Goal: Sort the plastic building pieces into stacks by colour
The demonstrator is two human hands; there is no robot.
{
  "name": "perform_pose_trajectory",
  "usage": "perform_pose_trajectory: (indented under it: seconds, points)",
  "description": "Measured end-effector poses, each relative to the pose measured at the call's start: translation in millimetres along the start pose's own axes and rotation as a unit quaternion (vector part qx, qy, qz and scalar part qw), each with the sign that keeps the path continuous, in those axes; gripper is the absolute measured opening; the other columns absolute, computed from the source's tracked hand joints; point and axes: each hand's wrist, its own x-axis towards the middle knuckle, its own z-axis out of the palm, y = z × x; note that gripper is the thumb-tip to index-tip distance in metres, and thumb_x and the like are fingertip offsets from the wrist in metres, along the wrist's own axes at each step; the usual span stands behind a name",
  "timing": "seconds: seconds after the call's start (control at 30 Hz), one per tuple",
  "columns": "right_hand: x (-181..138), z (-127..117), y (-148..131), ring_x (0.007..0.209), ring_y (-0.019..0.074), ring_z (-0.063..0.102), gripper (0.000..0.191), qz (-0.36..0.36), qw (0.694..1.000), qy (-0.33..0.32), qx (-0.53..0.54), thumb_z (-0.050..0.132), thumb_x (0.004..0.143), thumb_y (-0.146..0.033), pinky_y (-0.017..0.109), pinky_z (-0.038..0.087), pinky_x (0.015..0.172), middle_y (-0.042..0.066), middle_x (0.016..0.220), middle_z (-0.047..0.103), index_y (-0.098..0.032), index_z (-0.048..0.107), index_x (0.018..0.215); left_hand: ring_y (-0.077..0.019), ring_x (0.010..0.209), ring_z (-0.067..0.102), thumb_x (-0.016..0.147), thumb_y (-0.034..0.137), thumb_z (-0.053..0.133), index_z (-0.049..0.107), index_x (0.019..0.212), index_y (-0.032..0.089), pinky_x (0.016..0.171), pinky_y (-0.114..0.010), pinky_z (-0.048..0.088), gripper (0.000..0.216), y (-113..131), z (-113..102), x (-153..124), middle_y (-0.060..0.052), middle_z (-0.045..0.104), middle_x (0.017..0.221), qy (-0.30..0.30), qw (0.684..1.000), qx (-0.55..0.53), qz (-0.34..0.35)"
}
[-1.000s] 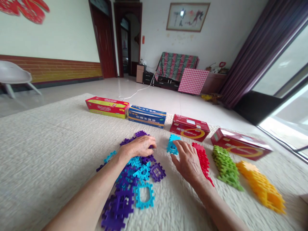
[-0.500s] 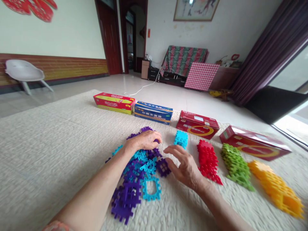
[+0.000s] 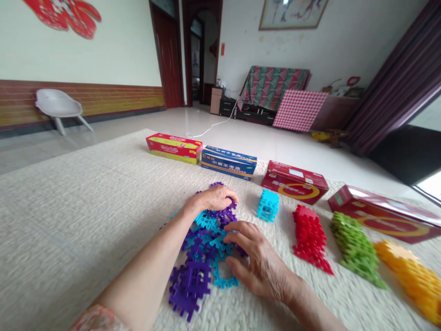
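Note:
A mixed pile of purple toothed building pieces and light blue toothed building pieces lies on the mat before me. At the pile's far end my left hand has its fingers curled on a purple toothed building piece. Closer in, my right hand hovers low over the pile's right side, fingers apart. Its fingertips are near the light blue pieces, and whether they touch is unclear. A square light blue frame piece is partly under its thumb. The right hand hides some purple pieces.
Right of the pile stand a light blue stack, then red pieces, green pieces and yellow pieces. Behind them are a red-yellow box, a blue box and two dark red boxes.
My right hand has moved left and down over the pile, covering a purple window piece. The left hand stays at the pile's far end. The whole view has shifted slightly.

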Motion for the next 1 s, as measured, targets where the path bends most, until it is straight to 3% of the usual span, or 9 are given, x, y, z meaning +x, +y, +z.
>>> perform_pose_trajectory:
  seconds: [0.13, 0.27, 0.4, 0.5, 0.67, 0.8, 1.0]
  points:
    - [0.4, -10.1, -15.1, 0.089, 0.0186, 0.053, 0.008, -0.017, 0.997, -0.068, -0.008, 0.061, 0.078, -0.019, 0.038, 0.043, 0.086, 0.003, 0.092, 0.059, -0.022, 0.064, 0.084, -0.0142, 0.098, 0.064, 0.077, 0.007, 0.046, 0.072, 0.097, 0.020, 0.093, -0.026, 0.046, 0.035, 1.8, -2.1, -1.6, -0.001, 0.072, 0.104, -0.002, 1.000, -0.006, -0.018]
    - [-1.6, -15.6, -25.7, 0.088, 0.0189, 0.051, 0.003, -0.011, 0.988, -0.144, -0.051, 0.067, 0.076, -0.024, 0.039, 0.041, 0.087, 0.001, 0.085, 0.058, -0.025, 0.066, 0.079, -0.0147, 0.097, 0.064, 0.077, 0.008, 0.047, 0.072, 0.096, 0.021, 0.091, -0.026, 0.046, 0.034, 2.4, -1.1, -2.1, -0.001, 0.073, 0.103, 0.004, 1.000, -0.009, -0.016]
    - [-5.1, -11.8, -32.1, 0.090, 0.0188, 0.052, 0.004, 0.011, 0.985, -0.154, -0.073, 0.065, 0.077, -0.021, 0.040, 0.041, 0.091, 0.001, 0.086, 0.060, -0.024, 0.063, 0.074, -0.0149, 0.097, 0.064, 0.077, 0.007, 0.047, 0.072, 0.095, 0.020, 0.091, -0.026, 0.047, 0.033, 3.6, -1.4, -1.2, -0.002, 0.073, 0.103, 0.000, 1.000, 0.000, -0.007]
    - [-5.7, -15.0, -35.7, 0.088, 0.0176, 0.054, 0.004, 0.003, 0.988, -0.153, -0.029, 0.063, 0.076, -0.019, 0.036, 0.045, 0.086, 0.001, 0.087, 0.061, -0.023, 0.063, 0.077, -0.0149, 0.097, 0.065, 0.076, 0.006, 0.047, 0.072, 0.094, 0.019, 0.091, -0.026, 0.047, 0.034, 4.3, -1.8, -0.6, -0.002, 0.073, 0.102, -0.002, 1.000, -0.001, -0.004]
    - [-1.0, -41.4, -26.1, 0.076, 0.0133, 0.058, 0.014, 0.012, 0.994, -0.091, 0.054, 0.050, 0.085, -0.015, 0.026, 0.049, 0.069, 0.003, 0.084, 0.064, -0.020, 0.061, 0.092, -0.0150, 0.098, 0.064, 0.076, 0.007, 0.047, 0.071, 0.095, 0.020, 0.092, -0.027, 0.046, 0.034, 4.5, -2.2, -0.8, -0.001, 0.072, 0.104, -0.004, 1.000, 0.002, -0.001]
    - [0.0, -58.9, 6.4, 0.061, 0.0115, 0.057, 0.023, 0.103, 0.994, 0.014, -0.032, 0.042, 0.093, -0.024, 0.024, 0.044, 0.057, 0.001, 0.070, 0.062, -0.019, 0.061, 0.081, -0.0146, 0.097, 0.064, 0.076, 0.006, 0.047, 0.071, 0.095, 0.021, 0.092, -0.027, 0.046, 0.034, 3.7, -1.9, -0.7, -0.001, 0.072, 0.103, -0.007, 1.000, 0.009, 0.003]
    - [-9.4, -57.6, 55.3, 0.059, 0.0133, 0.061, 0.017, 0.184, 0.973, 0.097, -0.103, 0.050, 0.084, -0.025, 0.024, 0.042, 0.054, 0.001, 0.073, 0.068, -0.019, 0.063, 0.092, -0.0145, 0.096, 0.064, 0.077, 0.009, 0.048, 0.071, 0.096, 0.021, 0.090, -0.026, 0.046, 0.032, 0.9, 0.1, -0.4, 0.000, 0.072, 0.104, -0.007, 1.000, 0.004, 0.010]
